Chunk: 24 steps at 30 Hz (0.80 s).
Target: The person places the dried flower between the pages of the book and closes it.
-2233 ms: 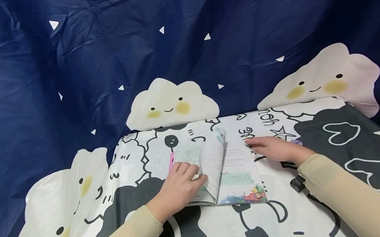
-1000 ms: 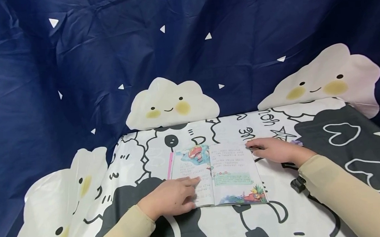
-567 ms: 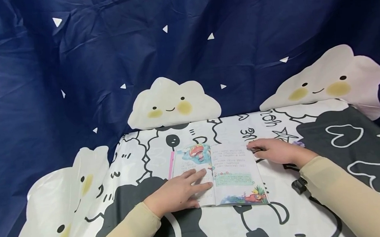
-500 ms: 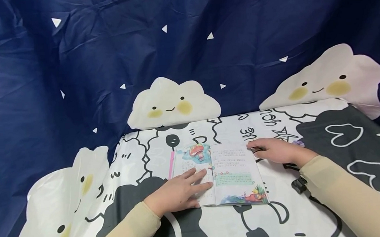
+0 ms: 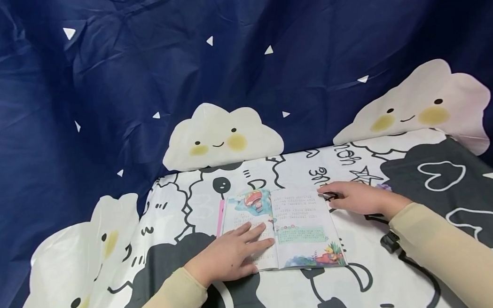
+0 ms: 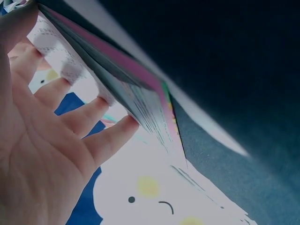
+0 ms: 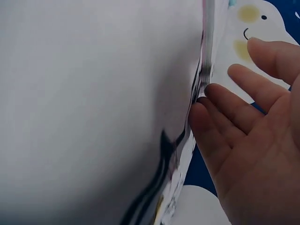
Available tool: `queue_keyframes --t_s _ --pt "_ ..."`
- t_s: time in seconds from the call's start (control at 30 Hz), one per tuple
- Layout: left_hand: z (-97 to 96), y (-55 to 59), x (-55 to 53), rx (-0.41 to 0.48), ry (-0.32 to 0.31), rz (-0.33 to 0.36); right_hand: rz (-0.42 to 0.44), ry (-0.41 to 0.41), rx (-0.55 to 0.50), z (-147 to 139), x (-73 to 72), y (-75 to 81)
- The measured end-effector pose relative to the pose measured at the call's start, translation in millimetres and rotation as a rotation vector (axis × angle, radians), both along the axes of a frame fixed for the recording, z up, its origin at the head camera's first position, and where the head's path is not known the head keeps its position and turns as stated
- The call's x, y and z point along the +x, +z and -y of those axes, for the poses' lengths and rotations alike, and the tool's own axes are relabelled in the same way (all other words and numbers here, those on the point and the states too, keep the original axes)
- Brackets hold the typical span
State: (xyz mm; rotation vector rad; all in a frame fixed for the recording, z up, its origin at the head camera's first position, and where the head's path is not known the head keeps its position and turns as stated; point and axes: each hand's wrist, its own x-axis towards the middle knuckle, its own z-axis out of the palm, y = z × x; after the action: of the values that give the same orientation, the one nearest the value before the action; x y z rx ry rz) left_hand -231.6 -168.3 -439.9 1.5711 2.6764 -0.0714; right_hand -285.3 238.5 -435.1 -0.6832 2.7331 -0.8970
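An open picture book (image 5: 301,216) lies flat, with printed text and coloured drawings on both pages. Its left page shows a red balloon-like picture on blue at the top; a pink strip (image 5: 220,217) sticks out along the left edge. My left hand (image 5: 229,251) rests with spread, straight fingers on the lower part of that left page. In the left wrist view its fingertips touch the paper near the page edges. Beside the book's upper right corner lies my right hand (image 5: 361,196), fingers extended; the right wrist view has its fingertips right at the book's edge.
The book lies on a white sheet (image 5: 298,169) printed with black drawings. Behind it hangs a dark blue curtain (image 5: 119,77) with white triangles and smiling clouds (image 5: 223,127). A small black device (image 5: 389,242) sits under the right wrist.
A page that stood half-turned under my left hand now lies flat on the left. The left hand has uncurled and spread onto that page. My right hand has stayed in place.
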Motion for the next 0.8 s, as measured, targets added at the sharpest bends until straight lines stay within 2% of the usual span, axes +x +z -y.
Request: queue_keyframes --t_s 0.27,0.53,0.8 --pt "0.0 -0.1 -0.8 0.014 0.010 0.027 -0.050 0.032 0.066 -26.8 7.1 5.4" --pt "0.8 -2.5 -0.8 0.027 -0.004 0.001 -0.073 0.010 0.044 -50.7 8.1 5.8" --pt "-0.6 -0.9 -0.6 0.026 0.017 0.030 -0.095 0.016 0.031 -63.9 7.8 2.8"
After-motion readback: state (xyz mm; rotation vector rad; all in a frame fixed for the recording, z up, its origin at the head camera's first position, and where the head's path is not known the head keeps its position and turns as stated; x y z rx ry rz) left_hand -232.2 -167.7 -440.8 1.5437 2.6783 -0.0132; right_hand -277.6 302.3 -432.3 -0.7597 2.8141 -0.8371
